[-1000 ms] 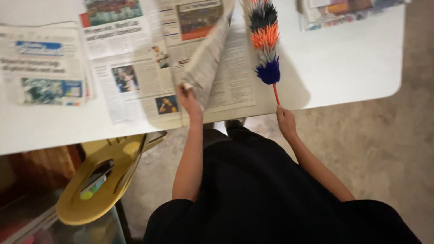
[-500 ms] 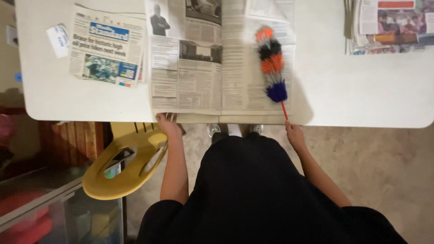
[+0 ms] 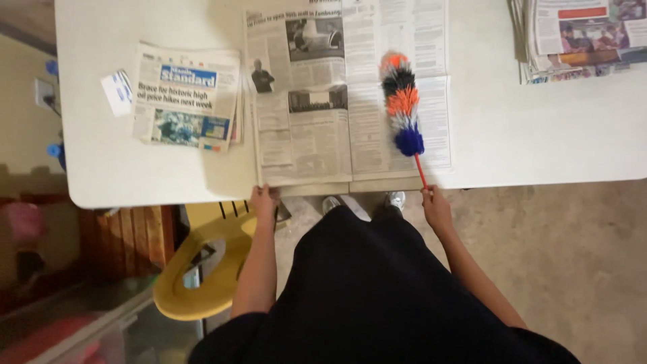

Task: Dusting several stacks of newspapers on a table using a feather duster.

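1. Here the open newspaper (image 3: pixel 347 101) lies flat on the white tabletop (image 3: pixel 539 135), its near edge flush with the tabletop's 6 o'clock rim, so both pages can be reached from where the person stands.
2. The left hand (image 3: pixel 263 201) sits at the paper's near left corner, fingers curled over the edge and closed on it; that grip seems to pin the sheet so it cannot slide.
3. The right hand (image 3: pixel 437 209) is closed round the thin red handle of the duster (image 3: pixel 402 104), just off the tabletop's rim.
4. The duster's striped orange, black, white and blue head rests on the right page, pointing toward 12 o'clock with a slight lean to 11, so the fluffy part lies on the print while the handle overhangs the edge.
5. Both forearms reach straight ahead from the body, left nearly vertical in view, right angled in from 5 o'clock; wrists look level with the rim.
6. A folded paper (image 3: pixel 187 94) lies at 9 o'clock of the open one, just beside it, with a small card (image 3: pixel 118 91) further left.
7. A stack of papers (image 3: pixel 579 34) sits at 2 o'clock, well apart.
8. A yellow chair (image 3: pixel 202 269) stands below the tabletop at 7 o'clock.
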